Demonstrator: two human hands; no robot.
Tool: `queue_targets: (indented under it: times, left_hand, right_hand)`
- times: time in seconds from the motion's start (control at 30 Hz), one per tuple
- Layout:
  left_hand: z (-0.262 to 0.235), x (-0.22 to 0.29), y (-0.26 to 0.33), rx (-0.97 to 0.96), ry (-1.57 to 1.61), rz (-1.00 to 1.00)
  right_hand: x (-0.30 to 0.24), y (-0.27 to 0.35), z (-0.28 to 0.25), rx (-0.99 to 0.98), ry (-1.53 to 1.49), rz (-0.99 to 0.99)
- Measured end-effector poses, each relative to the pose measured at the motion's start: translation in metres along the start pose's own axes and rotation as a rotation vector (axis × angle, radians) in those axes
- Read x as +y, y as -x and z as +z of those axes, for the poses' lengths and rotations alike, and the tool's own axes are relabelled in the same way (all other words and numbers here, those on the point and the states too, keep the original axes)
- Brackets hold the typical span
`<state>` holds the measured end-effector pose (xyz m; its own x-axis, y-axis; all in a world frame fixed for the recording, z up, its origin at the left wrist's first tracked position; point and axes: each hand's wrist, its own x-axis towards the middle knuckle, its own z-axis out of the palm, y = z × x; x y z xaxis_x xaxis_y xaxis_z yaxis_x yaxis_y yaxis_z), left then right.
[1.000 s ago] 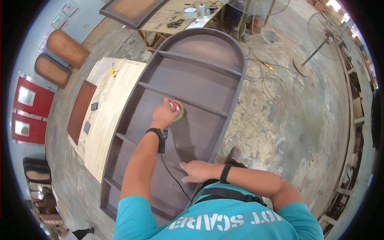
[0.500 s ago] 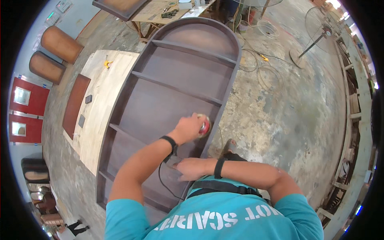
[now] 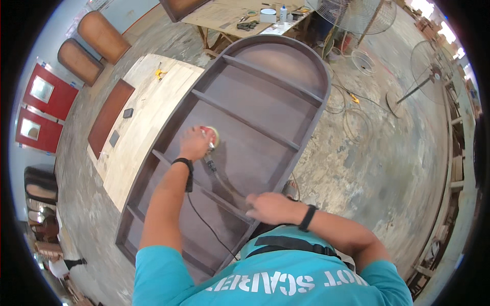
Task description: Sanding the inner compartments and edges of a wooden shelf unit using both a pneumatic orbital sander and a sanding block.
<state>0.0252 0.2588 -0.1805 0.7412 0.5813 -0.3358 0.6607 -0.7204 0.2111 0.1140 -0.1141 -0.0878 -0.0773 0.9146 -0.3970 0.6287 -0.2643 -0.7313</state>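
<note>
My left hand (image 3: pixel 193 145) is closed on a round sander (image 3: pixel 212 133) with a red and silver body, pressed to the inner back panel of a dark brown arched shelf cabinet (image 3: pixel 245 121). A grey hose (image 3: pixel 222 179) runs from the sander across a shelf divider towards me. Near the cabinet's right edge, my right hand (image 3: pixel 275 208) has its fingers round the hose; the fingertips are partly blurred. A thin black cord (image 3: pixel 204 219) hangs from my left wristband down into the lower compartments.
Left of the cabinet lies a pale wooden board (image 3: pixel 148 97) with a brown curved panel (image 3: pixel 109 117) and small dark blocks. Beyond the arched end stands a worktable (image 3: pixel 214 18) with tools. Pedestal fans (image 3: pixel 434 74) and coiled hoses (image 3: pixel 357 125) are at the right.
My left hand has carried the sander from the cabinet's right side to its left side. The hose is now stretched out between my hands, and my right hand has moved slightly right. The view has shifted.
</note>
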Motion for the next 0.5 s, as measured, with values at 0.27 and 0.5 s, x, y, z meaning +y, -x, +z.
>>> queue_targets:
  times: [0.27,0.5]
  left_hand:
    - [0.045,0.013,0.067,0.286,-0.058,0.024]
    - [0.045,0.165,0.149,0.120,-0.005,-0.075]
  right_hand:
    - [0.121,0.032,-0.141,0.422,-0.157,-0.013]
    - [0.199,0.026,-0.265,0.377,-0.220,0.155]
